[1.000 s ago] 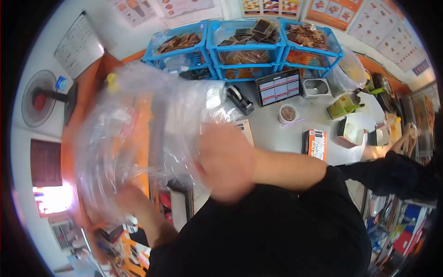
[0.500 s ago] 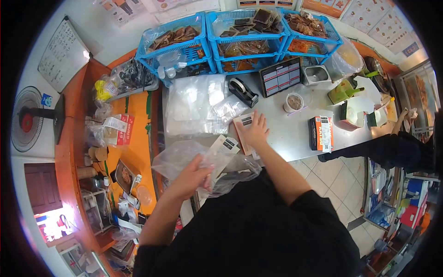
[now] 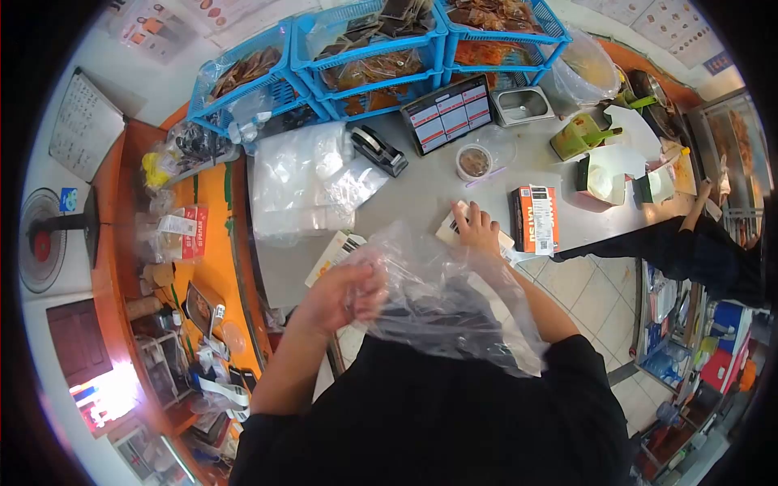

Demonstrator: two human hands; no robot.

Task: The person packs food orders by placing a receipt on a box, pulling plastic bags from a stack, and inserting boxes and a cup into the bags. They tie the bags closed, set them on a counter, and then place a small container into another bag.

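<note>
My left hand (image 3: 348,296) is closed on a clear plastic bag (image 3: 429,292), which billows to the right across my black shirt and in front of my right forearm. Through the bag shows a pale strip that I cannot identify. My right hand (image 3: 480,231) rests with fingers apart on a flat cream-coloured box (image 3: 447,229) near the counter's front edge. Just beyond my left hand lies another flat box (image 3: 334,255) with a dark label, partly covered by that hand.
On the metal counter are a stack of clear bags (image 3: 296,182), a tape dispenser (image 3: 378,151), a tablet (image 3: 448,113), a lidded cup (image 3: 473,162) and an orange-black box (image 3: 535,220). Blue baskets (image 3: 369,65) stand behind. Another person's arm (image 3: 697,211) is at far right.
The bag has swung from the left across to the right, in front of my right forearm. My left hand has come slightly right relative to the flat box. The whole view has shifted.
</note>
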